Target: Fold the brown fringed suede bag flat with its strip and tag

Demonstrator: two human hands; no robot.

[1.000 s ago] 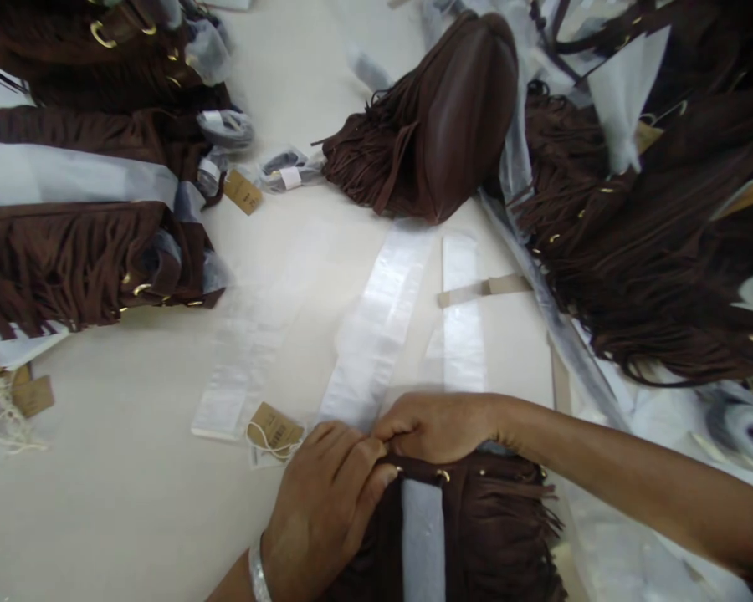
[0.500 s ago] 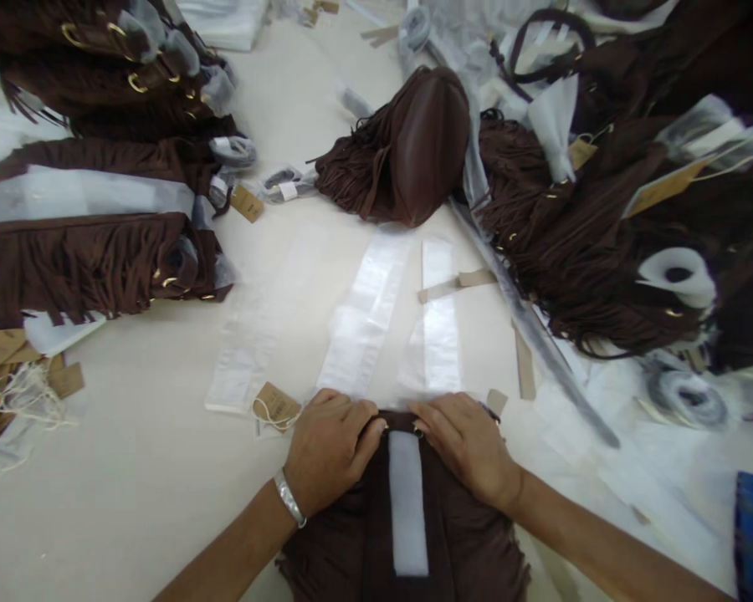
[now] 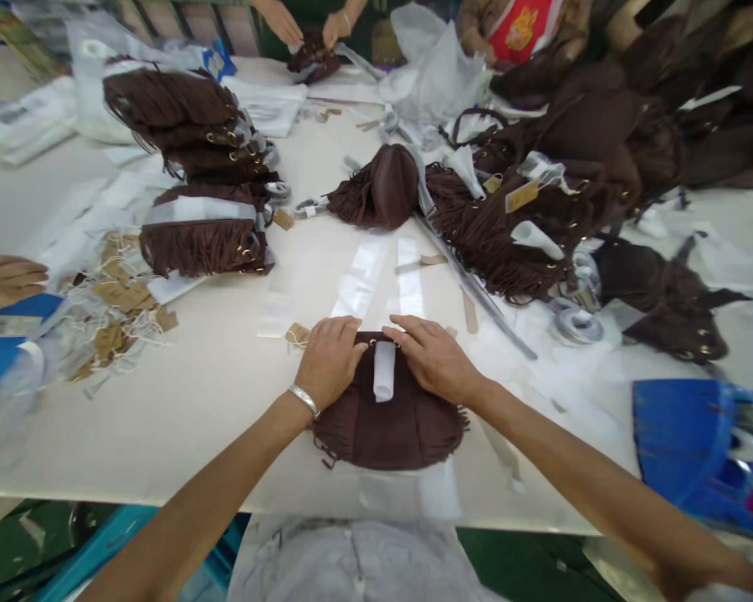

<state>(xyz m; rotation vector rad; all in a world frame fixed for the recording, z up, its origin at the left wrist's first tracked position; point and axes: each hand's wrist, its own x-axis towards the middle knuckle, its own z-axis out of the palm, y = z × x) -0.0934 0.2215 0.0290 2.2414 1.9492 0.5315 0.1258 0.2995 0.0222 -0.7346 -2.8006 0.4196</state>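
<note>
A dark brown fringed handbag (image 3: 395, 431) lies in front of me at the table's near side, its top edge facing away. My left hand (image 3: 330, 359) grips the left part of that edge, thumb on the near side and fingers over the far side; a silver bracelet is on its wrist. My right hand (image 3: 436, 355) holds the edge's right part, fingers reaching over it. Between the hands a white paper strip (image 3: 384, 372), curled at its near end, lies on the bag. Small metal rings show beside the thumbs.
Clear plastic sleeves (image 3: 357, 280) lie beyond the bag. Wrapped brown bags (image 3: 204, 238) stack at left, near cardboard tags (image 3: 125, 293). Another bag (image 3: 392, 188) and a large pile (image 3: 602, 159) stand farther back. A blue bin (image 3: 683, 443) sits right. Co-workers' hands (image 3: 282, 21) show at the back and left.
The view has lifted and widened, showing the table's near edge and other people. The white strip lay flat and long before; now its near end is curled. Both hands remain at the bag's top edge.
</note>
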